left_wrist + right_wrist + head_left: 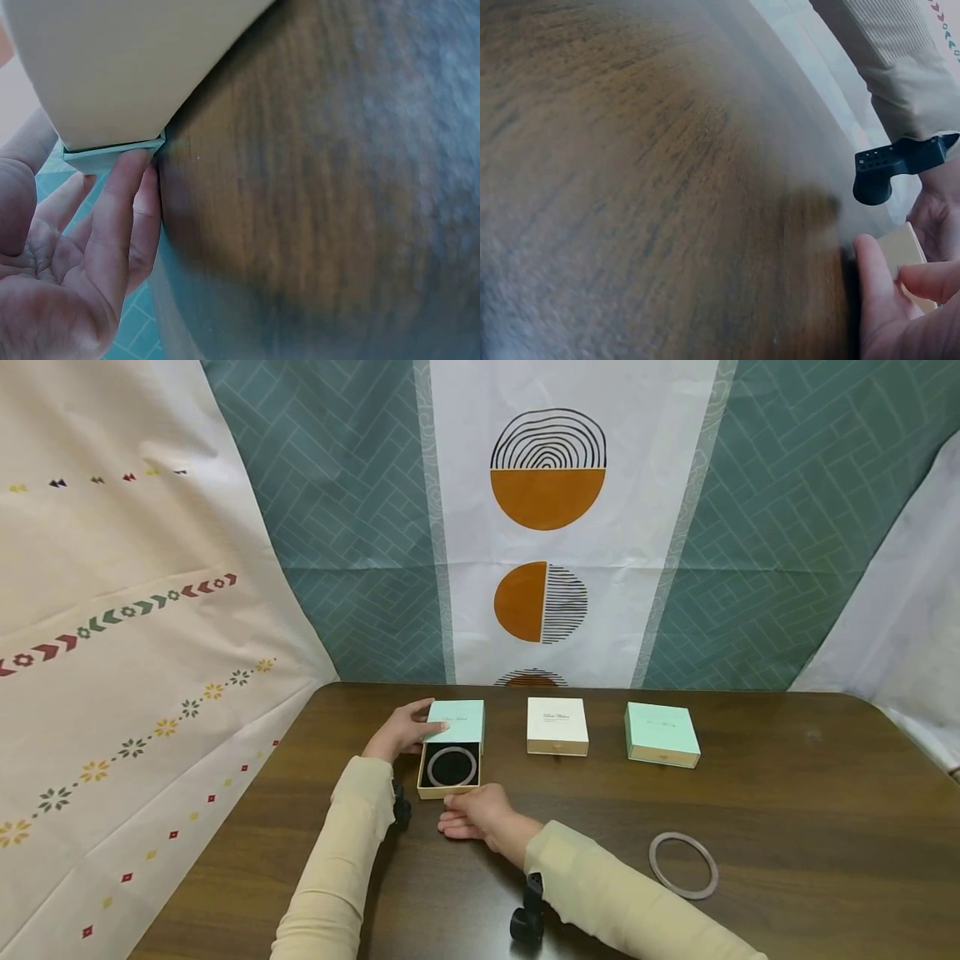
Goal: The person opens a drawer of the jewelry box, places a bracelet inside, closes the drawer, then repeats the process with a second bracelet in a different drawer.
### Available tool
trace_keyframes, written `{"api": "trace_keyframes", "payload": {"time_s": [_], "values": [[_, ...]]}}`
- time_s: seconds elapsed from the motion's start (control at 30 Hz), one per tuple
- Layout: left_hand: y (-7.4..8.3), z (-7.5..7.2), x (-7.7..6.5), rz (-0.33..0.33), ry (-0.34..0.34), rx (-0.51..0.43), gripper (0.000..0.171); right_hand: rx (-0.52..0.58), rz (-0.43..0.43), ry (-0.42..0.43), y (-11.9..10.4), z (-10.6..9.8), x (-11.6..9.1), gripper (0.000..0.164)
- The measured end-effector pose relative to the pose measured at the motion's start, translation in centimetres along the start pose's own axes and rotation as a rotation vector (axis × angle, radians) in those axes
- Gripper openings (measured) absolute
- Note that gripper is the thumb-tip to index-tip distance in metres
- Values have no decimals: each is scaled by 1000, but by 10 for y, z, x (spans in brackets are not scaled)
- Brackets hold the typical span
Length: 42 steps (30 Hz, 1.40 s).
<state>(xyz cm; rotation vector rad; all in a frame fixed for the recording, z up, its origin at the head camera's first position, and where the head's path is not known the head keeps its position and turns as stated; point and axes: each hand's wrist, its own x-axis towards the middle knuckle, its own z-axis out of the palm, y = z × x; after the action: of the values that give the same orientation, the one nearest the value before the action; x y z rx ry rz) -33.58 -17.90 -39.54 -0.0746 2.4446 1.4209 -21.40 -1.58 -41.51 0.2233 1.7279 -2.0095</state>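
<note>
On the left of the table, a mint-green gift box [459, 713] has its cream drawer [425, 792] slid out toward the person. A pinkish-grey bangle [430, 768] lies on the drawer's black lining. The left hand [406, 730] grips the box's mint sleeve, thumb on top and fingers along its left side; the left wrist view shows fingertips at the sleeve's edge. At the drawer's front, the right hand [480, 814] pinches with thumb and finger. In the right wrist view its fingertips meet the cream drawer front, though the exact contact is partly hidden.
A white box [557, 721] and another mint-green box [663, 732], both shut, stand along the back of the brown table [810, 802]. A second pinkish-grey bangle [711, 862] lies near the right forearm. A patterned curtain [360, 527] hangs behind the table.
</note>
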Motion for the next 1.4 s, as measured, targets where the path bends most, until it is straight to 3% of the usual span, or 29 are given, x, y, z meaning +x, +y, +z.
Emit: {"api": "trace_keyframes", "payload": {"time_s": [0.3, 1.4], "values": [[0, 0, 0, 10, -2, 12, 74, -23, -8, 40, 2, 3, 0, 20], [-2, -1, 1, 5, -23, 17, 73, -41, -67, 24, 1, 4, 9, 22]]}}
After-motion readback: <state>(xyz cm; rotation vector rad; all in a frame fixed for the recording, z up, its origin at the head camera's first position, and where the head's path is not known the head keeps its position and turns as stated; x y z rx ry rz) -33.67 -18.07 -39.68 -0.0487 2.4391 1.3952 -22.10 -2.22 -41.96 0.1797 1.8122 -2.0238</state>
